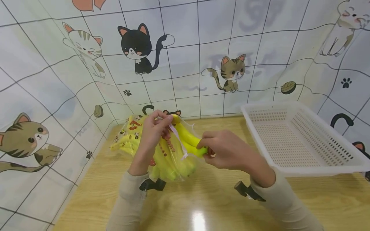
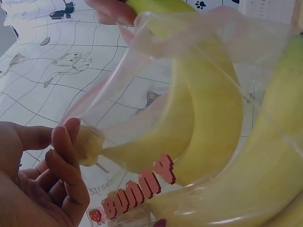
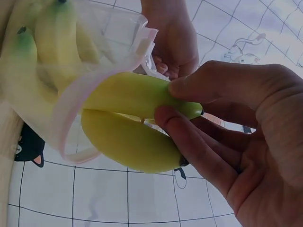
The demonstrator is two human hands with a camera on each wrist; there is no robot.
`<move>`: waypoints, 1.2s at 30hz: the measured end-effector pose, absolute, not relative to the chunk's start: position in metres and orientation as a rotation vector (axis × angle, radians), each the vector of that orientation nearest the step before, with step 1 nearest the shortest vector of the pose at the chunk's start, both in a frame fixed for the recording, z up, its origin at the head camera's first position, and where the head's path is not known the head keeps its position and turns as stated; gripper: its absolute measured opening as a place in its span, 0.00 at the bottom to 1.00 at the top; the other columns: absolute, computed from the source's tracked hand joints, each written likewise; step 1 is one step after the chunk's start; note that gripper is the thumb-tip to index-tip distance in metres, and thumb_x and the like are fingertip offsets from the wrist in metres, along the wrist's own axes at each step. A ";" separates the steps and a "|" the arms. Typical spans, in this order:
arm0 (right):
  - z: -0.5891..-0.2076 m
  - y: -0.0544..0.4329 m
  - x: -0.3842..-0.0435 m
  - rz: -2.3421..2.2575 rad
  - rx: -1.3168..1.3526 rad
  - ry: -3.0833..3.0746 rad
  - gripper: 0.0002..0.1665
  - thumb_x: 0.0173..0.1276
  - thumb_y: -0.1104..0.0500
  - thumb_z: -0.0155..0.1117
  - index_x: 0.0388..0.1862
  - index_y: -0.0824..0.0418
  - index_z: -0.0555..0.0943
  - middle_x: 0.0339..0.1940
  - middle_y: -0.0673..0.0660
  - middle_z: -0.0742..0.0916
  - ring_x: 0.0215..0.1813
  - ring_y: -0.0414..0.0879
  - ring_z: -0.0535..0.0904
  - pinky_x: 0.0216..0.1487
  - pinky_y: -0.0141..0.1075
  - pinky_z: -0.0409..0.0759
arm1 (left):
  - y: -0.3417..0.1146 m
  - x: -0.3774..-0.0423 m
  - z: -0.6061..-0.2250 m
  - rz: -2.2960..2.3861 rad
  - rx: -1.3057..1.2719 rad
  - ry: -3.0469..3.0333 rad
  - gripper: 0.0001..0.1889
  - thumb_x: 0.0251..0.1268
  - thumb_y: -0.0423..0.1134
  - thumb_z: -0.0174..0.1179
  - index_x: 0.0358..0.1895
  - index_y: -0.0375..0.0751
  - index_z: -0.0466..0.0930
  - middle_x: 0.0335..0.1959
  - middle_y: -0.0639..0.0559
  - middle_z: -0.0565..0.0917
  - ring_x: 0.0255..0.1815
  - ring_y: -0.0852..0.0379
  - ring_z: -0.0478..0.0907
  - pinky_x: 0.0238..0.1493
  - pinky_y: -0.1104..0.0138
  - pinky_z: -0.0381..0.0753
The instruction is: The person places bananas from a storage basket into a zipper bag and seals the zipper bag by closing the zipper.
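Note:
A clear plastic bag with printed figures and red "BUNNY" lettering lies on the wooden table, holding several yellow bananas. My left hand pinches the bag's pink-edged mouth between thumb and fingers, as the left wrist view also shows. At the mouth, a pair of joined bananas is partly inside the bag, with its green-tinged tips sticking out. With thumb and fingers, my right hand grips one of those tips. The pink rim of the bag loops around the pair.
A white perforated plastic basket stands at the right of the table. Behind and to the left hangs a sheet printed with cats and a grid. Dark camera mounts sit on both wrists.

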State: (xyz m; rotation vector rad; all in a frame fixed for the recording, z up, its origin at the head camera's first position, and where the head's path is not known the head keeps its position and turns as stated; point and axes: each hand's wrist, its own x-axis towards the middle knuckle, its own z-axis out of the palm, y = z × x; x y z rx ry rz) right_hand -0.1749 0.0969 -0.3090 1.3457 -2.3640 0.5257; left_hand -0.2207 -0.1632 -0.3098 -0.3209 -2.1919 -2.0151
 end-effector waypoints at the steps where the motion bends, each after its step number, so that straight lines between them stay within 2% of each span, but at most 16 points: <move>1: -0.308 0.097 -0.174 0.537 1.356 -2.351 0.12 0.52 0.67 0.77 0.37 0.58 0.89 0.31 0.47 0.84 0.27 0.33 0.78 0.30 0.23 0.76 | -0.163 -0.220 -0.309 -2.015 -0.323 -2.190 0.10 0.74 0.43 0.63 0.39 0.42 0.75 0.20 0.55 0.84 0.15 0.57 0.74 0.23 0.68 0.77; 8: -0.302 0.098 -0.167 0.584 1.457 -2.259 0.12 0.53 0.68 0.75 0.37 0.57 0.90 0.29 0.46 0.83 0.27 0.33 0.78 0.31 0.23 0.76 | -0.162 -0.221 -0.309 -1.999 -0.330 -2.211 0.09 0.75 0.42 0.63 0.38 0.42 0.75 0.20 0.57 0.85 0.16 0.56 0.75 0.23 0.67 0.76; 15: -0.305 0.096 -0.171 0.659 1.501 -2.164 0.12 0.52 0.70 0.76 0.36 0.59 0.89 0.30 0.48 0.84 0.28 0.33 0.80 0.32 0.23 0.79 | -0.155 -0.221 -0.313 -1.991 -0.398 -2.235 0.10 0.76 0.42 0.61 0.43 0.38 0.77 0.23 0.55 0.84 0.16 0.56 0.76 0.23 0.66 0.79; 26: -0.318 0.083 -0.178 0.782 1.492 -2.097 0.12 0.55 0.69 0.80 0.37 0.60 0.89 0.31 0.49 0.86 0.28 0.32 0.78 0.33 0.20 0.78 | -0.154 -0.220 -0.314 -1.993 -0.382 -2.278 0.09 0.77 0.42 0.60 0.44 0.40 0.75 0.18 0.57 0.76 0.17 0.59 0.68 0.22 0.67 0.71; 36: -0.334 0.071 -0.181 0.728 1.420 -2.258 0.14 0.52 0.68 0.82 0.35 0.58 0.87 0.35 0.49 0.86 0.31 0.37 0.79 0.36 0.26 0.80 | -0.148 -0.217 -0.314 -2.004 -0.415 -2.327 0.09 0.77 0.42 0.60 0.43 0.40 0.73 0.13 0.58 0.66 0.15 0.60 0.62 0.19 0.69 0.61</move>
